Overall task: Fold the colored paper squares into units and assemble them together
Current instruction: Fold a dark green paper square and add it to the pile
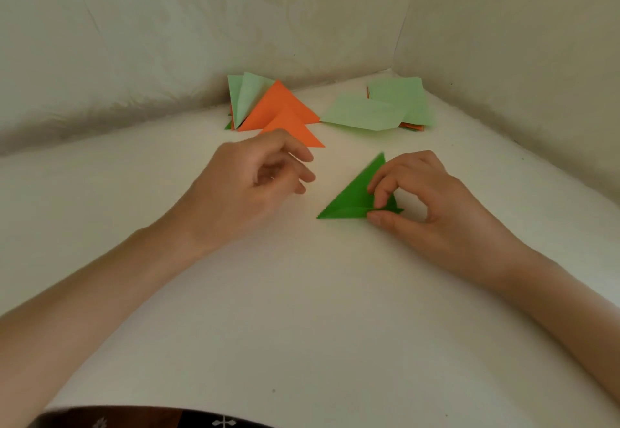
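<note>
A dark green paper folded into a triangle (pixel 352 198) lies on the white table, right of centre. My right hand (pixel 432 203) pinches its right corner between thumb and forefinger. My left hand (pixel 248 186) hovers to the left of the triangle with fingers loosely curled and nothing in them. Behind my left hand sits a pile of folded units: two orange triangles (pixel 285 110) and pale green folded pieces (pixel 246 95). At the back right lies a stack of unfolded squares with pale green sheets (pixel 399 99) on top and orange edges showing beneath.
The white table (pixel 302 310) is bounded by pale draped walls at the back and right, meeting in a corner behind the stack. A dark patterned edge of clothing (pixel 151 419) shows at the bottom.
</note>
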### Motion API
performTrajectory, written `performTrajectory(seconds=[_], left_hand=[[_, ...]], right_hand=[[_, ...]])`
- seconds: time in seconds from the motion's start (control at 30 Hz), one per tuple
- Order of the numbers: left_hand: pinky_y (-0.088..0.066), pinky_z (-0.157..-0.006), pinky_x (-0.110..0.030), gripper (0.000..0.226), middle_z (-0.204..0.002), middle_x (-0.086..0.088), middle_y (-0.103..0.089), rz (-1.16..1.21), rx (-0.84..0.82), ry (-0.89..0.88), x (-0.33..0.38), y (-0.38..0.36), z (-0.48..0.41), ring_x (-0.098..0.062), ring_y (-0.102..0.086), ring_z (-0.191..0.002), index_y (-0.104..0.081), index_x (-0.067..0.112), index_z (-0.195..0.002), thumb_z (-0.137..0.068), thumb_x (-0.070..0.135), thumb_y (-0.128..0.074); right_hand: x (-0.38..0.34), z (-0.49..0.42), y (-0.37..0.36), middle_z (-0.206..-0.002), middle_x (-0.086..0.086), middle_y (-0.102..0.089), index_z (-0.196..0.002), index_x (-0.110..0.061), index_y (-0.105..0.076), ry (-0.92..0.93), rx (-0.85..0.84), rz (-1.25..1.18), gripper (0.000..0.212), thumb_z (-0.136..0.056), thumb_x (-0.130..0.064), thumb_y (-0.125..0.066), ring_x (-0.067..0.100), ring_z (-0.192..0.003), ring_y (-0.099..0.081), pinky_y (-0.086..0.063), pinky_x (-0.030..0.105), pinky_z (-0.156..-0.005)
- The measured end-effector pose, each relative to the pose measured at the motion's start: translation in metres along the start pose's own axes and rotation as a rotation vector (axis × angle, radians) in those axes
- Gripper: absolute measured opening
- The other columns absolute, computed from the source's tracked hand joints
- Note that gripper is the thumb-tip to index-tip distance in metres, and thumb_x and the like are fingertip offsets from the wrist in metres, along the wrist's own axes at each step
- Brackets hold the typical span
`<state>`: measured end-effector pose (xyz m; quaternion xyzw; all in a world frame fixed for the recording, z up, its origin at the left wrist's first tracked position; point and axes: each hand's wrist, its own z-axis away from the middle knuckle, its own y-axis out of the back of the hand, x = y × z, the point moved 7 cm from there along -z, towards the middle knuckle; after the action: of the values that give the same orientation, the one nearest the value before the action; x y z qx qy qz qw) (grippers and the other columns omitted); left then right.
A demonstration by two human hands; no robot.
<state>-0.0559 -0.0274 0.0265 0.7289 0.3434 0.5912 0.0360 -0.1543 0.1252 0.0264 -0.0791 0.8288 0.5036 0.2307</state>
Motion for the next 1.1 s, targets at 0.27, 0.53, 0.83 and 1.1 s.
performTrajectory(seconds=[0.27,0.53,0.83,1.1], left_hand=[[-0.056,-0.059,-0.034,0.025,-0.069,-0.005,-0.067,0.264,-0.046,0.201,-0.004,-0.018,0.003,-0.029,-0.062,-0.066,-0.051,0.015,-0.096,-0.079,0.023,-0.068],[-0.052,-0.054,-0.022,0.014,-0.069,-0.006,-0.065,0.459,-0.059,0.219,-0.002,-0.022,0.002,-0.012,-0.061,-0.066,-0.058,0.013,-0.090,-0.083,0.001,-0.061],[-0.054,-0.083,-0.027,0.029,-0.091,-0.006,-0.070,0.708,-0.181,0.375,-0.014,-0.033,0.004,-0.016,-0.066,-0.086,-0.073,0.015,-0.086,-0.062,0.000,-0.068],[-0.055,-0.063,-0.019,0.012,-0.079,-0.006,-0.070,0.654,-0.082,0.393,-0.013,-0.027,0.004,-0.010,-0.065,-0.065,-0.064,0.008,-0.092,-0.081,0.007,-0.060]], right_hand=[[-0.022,0.001,0.009,-0.094,0.004,-0.062,-0.078,-0.005,-0.065,0.232,0.169,0.089,0.020,-0.087,-0.022,-0.058,0.018,-0.095,-0.045,-0.035,0.021,-0.088],[-0.028,0.003,0.012,-0.099,0.009,-0.062,-0.075,-0.005,-0.068,0.304,0.246,0.202,0.019,-0.088,-0.017,-0.061,0.029,-0.097,-0.048,-0.030,0.021,-0.093],[-0.031,0.005,0.013,-0.101,0.015,-0.060,-0.073,-0.006,-0.070,0.332,0.327,0.309,0.017,-0.087,-0.013,-0.063,0.028,-0.101,-0.041,-0.028,0.024,-0.093],[-0.032,0.003,0.008,-0.099,0.005,-0.061,-0.076,-0.004,-0.066,0.339,0.278,0.246,0.017,-0.089,-0.014,-0.060,0.026,-0.095,-0.047,-0.031,0.024,-0.094]])
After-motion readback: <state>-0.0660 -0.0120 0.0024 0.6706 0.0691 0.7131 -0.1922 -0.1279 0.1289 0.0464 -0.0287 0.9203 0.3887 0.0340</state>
